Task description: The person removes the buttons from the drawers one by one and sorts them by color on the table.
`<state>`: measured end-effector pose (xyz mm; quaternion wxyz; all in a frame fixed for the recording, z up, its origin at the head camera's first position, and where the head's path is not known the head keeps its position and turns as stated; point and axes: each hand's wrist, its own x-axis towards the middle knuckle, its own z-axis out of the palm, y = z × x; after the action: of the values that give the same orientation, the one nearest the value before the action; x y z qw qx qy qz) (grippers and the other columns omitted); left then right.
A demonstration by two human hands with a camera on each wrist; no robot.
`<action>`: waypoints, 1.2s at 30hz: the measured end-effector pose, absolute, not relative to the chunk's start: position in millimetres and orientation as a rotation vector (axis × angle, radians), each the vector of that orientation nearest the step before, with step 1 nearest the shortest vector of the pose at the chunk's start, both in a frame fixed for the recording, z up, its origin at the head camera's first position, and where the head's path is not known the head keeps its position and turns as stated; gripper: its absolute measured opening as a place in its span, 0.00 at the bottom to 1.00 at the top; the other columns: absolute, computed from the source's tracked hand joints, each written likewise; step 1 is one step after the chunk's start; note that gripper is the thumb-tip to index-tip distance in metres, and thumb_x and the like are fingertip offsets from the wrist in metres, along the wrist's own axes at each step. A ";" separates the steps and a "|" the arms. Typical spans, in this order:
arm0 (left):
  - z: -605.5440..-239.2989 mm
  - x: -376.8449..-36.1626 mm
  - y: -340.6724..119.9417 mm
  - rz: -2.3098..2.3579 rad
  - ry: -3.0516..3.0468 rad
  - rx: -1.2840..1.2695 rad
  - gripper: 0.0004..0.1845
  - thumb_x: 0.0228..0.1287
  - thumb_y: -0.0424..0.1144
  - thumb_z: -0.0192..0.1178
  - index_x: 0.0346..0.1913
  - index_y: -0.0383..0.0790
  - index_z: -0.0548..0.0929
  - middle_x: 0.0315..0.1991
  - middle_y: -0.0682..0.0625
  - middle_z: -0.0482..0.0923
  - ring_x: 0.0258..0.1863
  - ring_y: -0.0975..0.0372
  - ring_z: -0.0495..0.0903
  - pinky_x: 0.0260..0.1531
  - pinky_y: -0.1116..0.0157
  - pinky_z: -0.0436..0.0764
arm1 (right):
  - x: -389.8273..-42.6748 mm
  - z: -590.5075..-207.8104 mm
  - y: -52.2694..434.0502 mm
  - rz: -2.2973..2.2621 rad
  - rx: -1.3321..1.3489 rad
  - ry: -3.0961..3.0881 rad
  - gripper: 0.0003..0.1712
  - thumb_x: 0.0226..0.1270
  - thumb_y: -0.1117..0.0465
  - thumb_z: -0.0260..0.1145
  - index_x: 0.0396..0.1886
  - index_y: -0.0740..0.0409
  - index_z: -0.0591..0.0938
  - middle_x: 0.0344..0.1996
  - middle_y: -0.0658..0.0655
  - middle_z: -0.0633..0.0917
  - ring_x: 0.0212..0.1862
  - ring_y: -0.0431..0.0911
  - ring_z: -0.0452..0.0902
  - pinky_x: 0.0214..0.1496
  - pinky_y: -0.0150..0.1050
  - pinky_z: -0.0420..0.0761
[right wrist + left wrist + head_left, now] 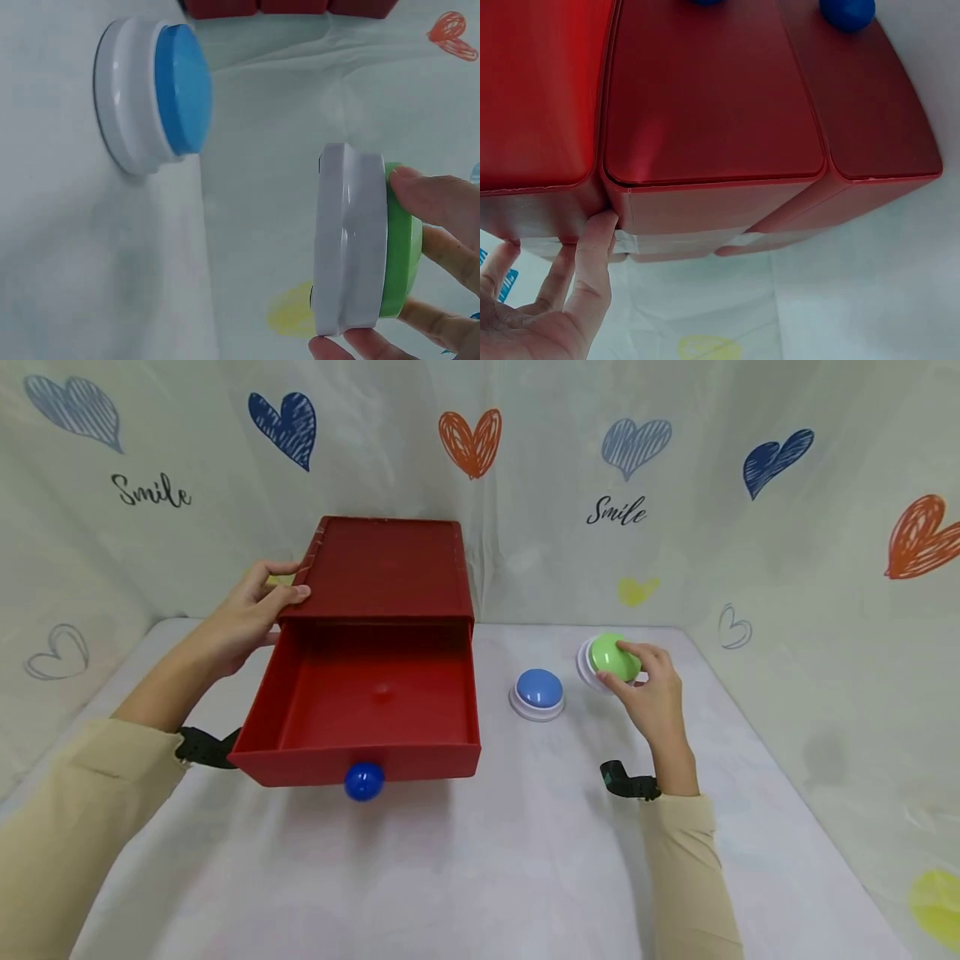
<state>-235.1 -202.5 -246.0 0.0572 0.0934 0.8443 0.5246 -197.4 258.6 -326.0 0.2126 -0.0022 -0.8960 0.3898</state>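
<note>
A red box (382, 568) stands at the back left of the table, its drawer (375, 710) pulled out toward me and empty, with a blue knob (363, 781) on the front. My left hand (251, 610) rests against the box's upper left edge, thumb on top; the left wrist view shows its fingers (592, 262) straight against the red casing (705, 105). My right hand (645, 681) grips the green dome button (611, 656) with its white base (349, 240), fingers curled round the green cap (401, 247). It looks tilted off the table.
A blue dome button (537, 692) on a white base sits between the drawer and the green one, also seen as the blue button (161, 90) in the right wrist view. White cloth (487, 860) covers the table; heart-printed cloth walls (825, 568) close the back and sides.
</note>
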 end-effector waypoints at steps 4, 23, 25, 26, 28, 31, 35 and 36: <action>-245.2 -236.0 -203.1 1.578 2.569 0.280 0.30 0.69 0.56 0.43 0.69 0.53 0.49 0.61 0.46 0.58 0.51 0.63 0.68 0.54 0.41 0.68 | -205.2 -340.5 264.7 1.070 -0.042 -2.528 0.29 0.56 0.61 0.69 0.58 0.63 0.75 0.59 0.67 0.70 0.59 0.60 0.67 0.50 0.50 0.74; -243.7 -236.2 -205.4 1.577 2.569 0.290 0.31 0.69 0.56 0.43 0.70 0.53 0.48 0.61 0.48 0.59 0.50 0.65 0.68 0.54 0.40 0.68 | -219.0 -376.5 274.4 1.056 -0.157 -2.730 0.31 0.60 0.60 0.65 0.62 0.66 0.69 0.63 0.70 0.67 0.67 0.62 0.58 0.68 0.53 0.57; -243.9 -236.3 -205.0 1.576 2.567 0.291 0.31 0.70 0.56 0.42 0.70 0.53 0.48 0.61 0.48 0.59 0.50 0.65 0.69 0.54 0.40 0.68 | -219.4 -377.2 275.1 1.050 -0.158 -2.742 0.31 0.61 0.61 0.65 0.62 0.66 0.69 0.63 0.71 0.66 0.67 0.62 0.57 0.68 0.53 0.56; -243.9 -236.4 -204.9 1.576 2.566 0.290 0.31 0.69 0.56 0.42 0.70 0.53 0.48 0.61 0.47 0.59 0.50 0.65 0.69 0.54 0.40 0.68 | -219.5 -377.4 275.5 1.045 -0.157 -2.749 0.31 0.61 0.61 0.64 0.62 0.67 0.69 0.63 0.71 0.66 0.67 0.63 0.57 0.68 0.53 0.56; -243.9 -236.7 -204.7 1.578 2.564 0.292 0.31 0.70 0.56 0.42 0.69 0.52 0.48 0.61 0.47 0.59 0.50 0.65 0.69 0.54 0.40 0.68 | -220.2 -377.8 276.7 1.040 -0.153 -2.759 0.31 0.61 0.61 0.64 0.62 0.67 0.69 0.63 0.71 0.66 0.67 0.63 0.57 0.68 0.53 0.56; -244.0 -237.3 -204.4 1.577 2.563 0.295 0.30 0.70 0.56 0.42 0.69 0.53 0.48 0.61 0.47 0.59 0.50 0.65 0.69 0.54 0.40 0.68 | -220.7 -377.4 277.6 1.032 -0.148 -2.773 0.31 0.62 0.61 0.64 0.63 0.67 0.68 0.63 0.71 0.66 0.67 0.63 0.57 0.69 0.54 0.56; -244.1 -238.1 -203.5 1.577 2.558 0.293 0.30 0.69 0.56 0.42 0.69 0.53 0.48 0.62 0.46 0.59 0.51 0.63 0.68 0.54 0.40 0.68 | -221.3 -377.4 279.1 1.018 -0.168 -2.802 0.31 0.63 0.61 0.63 0.64 0.67 0.66 0.64 0.72 0.65 0.67 0.63 0.56 0.69 0.54 0.55; -244.1 -238.2 -203.3 1.579 2.557 0.292 0.30 0.69 0.56 0.42 0.69 0.53 0.48 0.62 0.45 0.58 0.52 0.63 0.68 0.54 0.40 0.68 | -221.3 -377.8 279.5 1.013 -0.172 -2.811 0.31 0.63 0.61 0.62 0.64 0.68 0.66 0.64 0.72 0.64 0.67 0.64 0.56 0.69 0.54 0.55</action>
<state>-238.2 -203.3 -244.1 0.0612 0.0964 0.8453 0.5219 -221.3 279.5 -377.8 0.0743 -0.0574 -0.9367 0.3374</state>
